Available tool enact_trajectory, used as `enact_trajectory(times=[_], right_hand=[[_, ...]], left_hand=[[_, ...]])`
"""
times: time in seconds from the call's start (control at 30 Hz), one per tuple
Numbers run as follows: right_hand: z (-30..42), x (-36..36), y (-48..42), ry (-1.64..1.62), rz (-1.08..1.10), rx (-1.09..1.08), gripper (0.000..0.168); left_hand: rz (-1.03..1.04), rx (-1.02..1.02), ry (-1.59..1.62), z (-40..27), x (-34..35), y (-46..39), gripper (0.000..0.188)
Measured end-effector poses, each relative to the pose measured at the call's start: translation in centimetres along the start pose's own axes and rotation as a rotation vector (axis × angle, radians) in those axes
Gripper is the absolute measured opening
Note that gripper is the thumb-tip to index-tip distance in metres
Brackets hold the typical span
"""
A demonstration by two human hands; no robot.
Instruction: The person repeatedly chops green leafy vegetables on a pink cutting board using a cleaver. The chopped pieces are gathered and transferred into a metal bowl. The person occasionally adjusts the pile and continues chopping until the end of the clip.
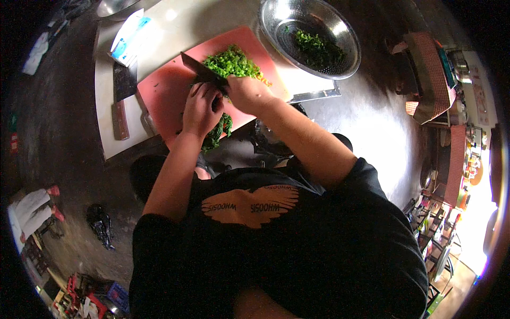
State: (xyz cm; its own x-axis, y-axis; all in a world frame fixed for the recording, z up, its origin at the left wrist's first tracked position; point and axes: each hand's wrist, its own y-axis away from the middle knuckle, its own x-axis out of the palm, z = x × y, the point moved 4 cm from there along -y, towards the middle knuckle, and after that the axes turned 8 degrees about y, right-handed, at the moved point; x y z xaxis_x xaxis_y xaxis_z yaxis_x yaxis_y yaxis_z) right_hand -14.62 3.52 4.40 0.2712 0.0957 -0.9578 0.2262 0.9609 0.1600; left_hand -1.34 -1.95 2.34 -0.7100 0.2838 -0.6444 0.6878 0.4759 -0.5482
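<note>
A pink cutting board [161, 93] lies at an angle before me. My right hand [251, 93] grips a dark-bladed cleaver [199, 68], whose blade points to the far left across the board. Close beside the blade, my left hand [202, 105] is curled over a bunch of leafy greens [217, 131], pressing it to the board. The leaves stick out toward me past the board's near edge; the part under my fingers is hidden. Beyond the cleaver sits a pile of chopped greens [233, 62], with some paler, yellowish bits at its right side.
A metal colander [275, 42] with some chopped greens stands at the back right. On the left of the table [106, 137], a second cleaver with a wooden handle [122, 121] lies flat, near a white-and-blue carton [127, 42]. A black bag-like object [101, 227] lies on the floor.
</note>
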Motion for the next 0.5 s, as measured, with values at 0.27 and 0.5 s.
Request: enact_trajectory(times=[0.27, 0.5], right_hand=[[-0.7, -3.9, 3.3, 0.081, 0.025, -0.203, 0.03], [-0.2, -1.3, 2.1, 0.088, 0.04, -0.174, 0.021]], left_hand=[[0.033, -0.02, 0.081, 0.3, -0.1, 0.6, 0.015], [-0.011, 0.032, 0.024, 0.0, 0.0, 0.4, 0.015]])
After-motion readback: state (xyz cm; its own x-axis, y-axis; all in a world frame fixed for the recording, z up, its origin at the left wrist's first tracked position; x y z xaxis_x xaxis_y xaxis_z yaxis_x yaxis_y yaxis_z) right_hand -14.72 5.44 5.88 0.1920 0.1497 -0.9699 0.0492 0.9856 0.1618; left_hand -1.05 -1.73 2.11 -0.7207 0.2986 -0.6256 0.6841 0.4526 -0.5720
